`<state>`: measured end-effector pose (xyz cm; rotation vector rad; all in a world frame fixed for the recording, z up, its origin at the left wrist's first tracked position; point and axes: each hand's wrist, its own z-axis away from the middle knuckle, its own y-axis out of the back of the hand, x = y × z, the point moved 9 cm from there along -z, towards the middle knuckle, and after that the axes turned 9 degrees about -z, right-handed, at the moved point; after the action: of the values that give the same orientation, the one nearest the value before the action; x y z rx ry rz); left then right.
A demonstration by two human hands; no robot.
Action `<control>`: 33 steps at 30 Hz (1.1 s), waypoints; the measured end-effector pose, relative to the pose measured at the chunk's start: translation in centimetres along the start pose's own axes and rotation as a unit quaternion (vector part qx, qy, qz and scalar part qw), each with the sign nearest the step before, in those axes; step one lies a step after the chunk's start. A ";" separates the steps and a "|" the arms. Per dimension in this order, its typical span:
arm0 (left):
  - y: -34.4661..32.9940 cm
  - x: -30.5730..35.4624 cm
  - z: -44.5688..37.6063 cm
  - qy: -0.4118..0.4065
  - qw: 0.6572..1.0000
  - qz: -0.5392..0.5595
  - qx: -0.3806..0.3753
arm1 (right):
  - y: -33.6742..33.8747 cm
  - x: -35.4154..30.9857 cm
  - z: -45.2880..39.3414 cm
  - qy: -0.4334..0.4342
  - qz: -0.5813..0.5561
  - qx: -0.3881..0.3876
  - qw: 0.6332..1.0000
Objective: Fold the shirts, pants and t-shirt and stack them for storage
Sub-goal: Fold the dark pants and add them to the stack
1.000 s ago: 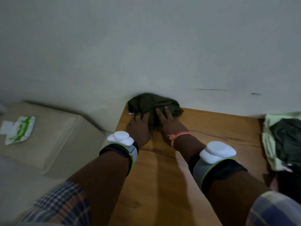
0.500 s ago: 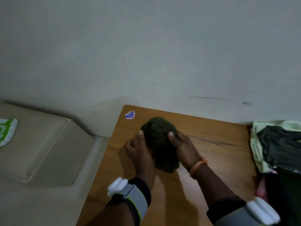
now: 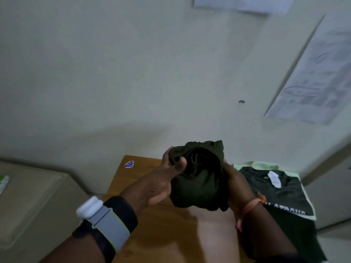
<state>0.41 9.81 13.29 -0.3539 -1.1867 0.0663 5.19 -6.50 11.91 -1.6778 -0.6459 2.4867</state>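
1. The left hand grips the rolled dark green garment, thumb across its front.
2. The right hand cups its far side, fingers curled behind.
3. The bundle is raised above the wooden table.

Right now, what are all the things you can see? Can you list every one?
dark green bundle: 1, olive green, held up above the table between both hands
table: 1, brown wood, below the hands
sticker: 1, blue and white, on the table's far left corner
black garment: 1, black with a white tag, lying on the right
pale green cloth: 1, light green, under the black garment
papers: 2, white, on the wall, top and right
beige cushion: 1, beige, to the left of the table
wrist bands: 2 showing, grey, black and white on the left arm, orange on the right
left hand: 1, gripping the bundle's left side
right hand: 1, gripping the bundle's right side
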 end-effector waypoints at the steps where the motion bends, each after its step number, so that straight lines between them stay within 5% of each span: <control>1: 0.2 0.4 0.3 -0.013 1.000 -0.018 0.008 | 0.0 0.1 0.0 0.010 0.022 -0.001 1.000; 7: -4.6 6.2 2.1 -0.063 0.981 -0.124 0.134 | 1.9 -8.1 5.0 0.190 0.264 -0.012 0.946; 10: -6.8 9.3 3.7 -0.065 0.966 -0.210 0.133 | 3.6 -11.1 5.3 0.193 0.306 0.033 0.932; 16: -9.3 12.9 5.9 -0.090 0.970 -0.204 0.096 | 4.1 -14.0 6.6 0.123 0.234 0.042 0.964; 20: -11.6 15.3 7.1 -0.127 0.974 -0.167 0.084 | 0.3 -8.3 10.7 -0.118 0.118 -0.038 0.985; 22: -12.2 16.5 8.0 -0.149 0.969 -0.177 0.088 | -2.3 -5.7 12.1 -0.155 0.069 -0.105 0.980; 25: -12.1 18.9 9.1 -0.167 0.965 -0.169 0.108 | -3.4 -5.7 11.1 -0.063 0.121 -0.128 0.982; 33: -7.6 27.5 13.8 -0.213 0.965 -0.078 0.133 | -1.7 -15.8 8.8 0.166 0.204 -0.002 0.965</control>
<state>-2.81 12.30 44.71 -0.0042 -1.6059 0.1698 3.32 -12.18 29.01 -2.3606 -0.2933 2.3353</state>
